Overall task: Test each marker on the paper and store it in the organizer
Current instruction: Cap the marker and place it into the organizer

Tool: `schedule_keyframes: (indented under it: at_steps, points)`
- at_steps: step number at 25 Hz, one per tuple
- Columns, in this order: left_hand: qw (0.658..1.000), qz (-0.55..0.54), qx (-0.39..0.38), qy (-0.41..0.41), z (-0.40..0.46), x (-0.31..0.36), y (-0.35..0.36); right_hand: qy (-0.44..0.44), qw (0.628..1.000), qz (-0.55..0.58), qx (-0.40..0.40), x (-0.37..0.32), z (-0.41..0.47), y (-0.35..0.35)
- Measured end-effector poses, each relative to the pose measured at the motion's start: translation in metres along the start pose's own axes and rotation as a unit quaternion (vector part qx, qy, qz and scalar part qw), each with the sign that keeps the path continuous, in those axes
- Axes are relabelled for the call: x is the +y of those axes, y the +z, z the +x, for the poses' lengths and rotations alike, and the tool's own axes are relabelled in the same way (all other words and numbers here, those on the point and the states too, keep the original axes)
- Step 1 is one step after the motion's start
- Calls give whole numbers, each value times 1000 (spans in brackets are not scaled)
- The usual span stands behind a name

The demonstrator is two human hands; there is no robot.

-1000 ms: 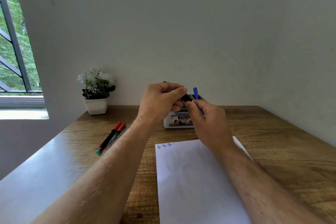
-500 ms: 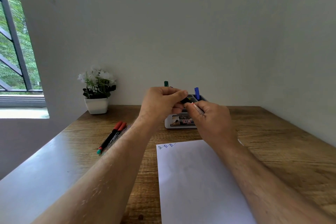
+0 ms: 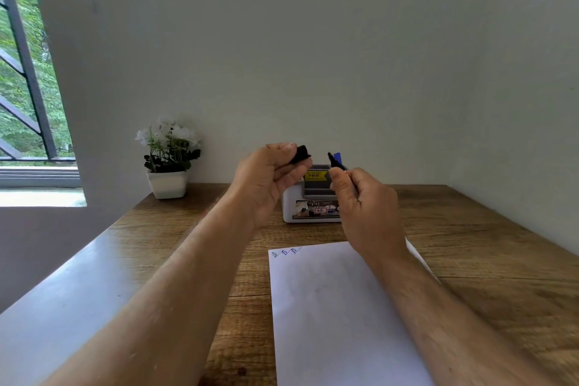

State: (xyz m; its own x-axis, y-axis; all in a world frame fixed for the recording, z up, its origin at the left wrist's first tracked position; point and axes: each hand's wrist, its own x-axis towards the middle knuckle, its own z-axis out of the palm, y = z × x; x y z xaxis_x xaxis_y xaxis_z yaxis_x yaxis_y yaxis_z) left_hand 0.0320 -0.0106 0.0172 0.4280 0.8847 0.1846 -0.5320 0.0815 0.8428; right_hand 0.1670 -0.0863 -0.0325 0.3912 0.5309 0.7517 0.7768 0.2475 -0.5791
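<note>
My left hand (image 3: pixel 269 175) grips a black marker cap (image 3: pixel 301 153), raised above the desk. My right hand (image 3: pixel 365 207) grips the uncapped black marker (image 3: pixel 334 160), whose tip points up and left, a short gap from the cap. Behind both hands stands the white organizer (image 3: pixel 289 204) with a yellow price sticker; a blue marker (image 3: pixel 337 156) pokes up from it, just behind the held marker's tip. The white paper (image 3: pixel 338 307) lies on the desk below my hands, with three small blue scribbles (image 3: pixel 285 252) at its top left corner.
A white pot with white flowers (image 3: pixel 167 160) stands at the desk's back left corner. The wooden desk (image 3: pixel 488 254) meets walls at the back and right. A window (image 3: pixel 22 72) is on the left. My left forearm hides the spare markers.
My hands have pulled apart: the cap came off the black marker, going left with my left hand, while my right hand keeps the marker body. The view also shifted slightly.
</note>
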Motion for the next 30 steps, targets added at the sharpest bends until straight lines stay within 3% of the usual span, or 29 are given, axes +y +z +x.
schedule_keyframes:
  at_steps: [3,6,10,14,18,23,26,30]
  points:
    - [996,-83,-36,-18,-2,2,1,-12,999,50,11,-1,-1,0]
    - [993,-96,-70,-25,-1,3,-2,-20,997,70,0,-2,-2,0]
    - [998,7,-35,-53,0,0,-5,1,995,95,-9,-3,-1,-1]
    - [972,229,-13,-57,0,2,-8,18,991,127,-29,-5,-5,-1]
    - [888,442,-44,-118,3,7,-16,103,978,170,-58,-8,-7,-2]
    - [708,670,-153,-164,7,4,-20,119,982,109,-93,-9,-9,-2]
    - [661,699,-193,-192,7,-2,-22,175,959,173,-139,-9,-12,-3]
    - [644,706,-220,-195,9,-3,-26,233,930,201,-200,-7,-14,-1]
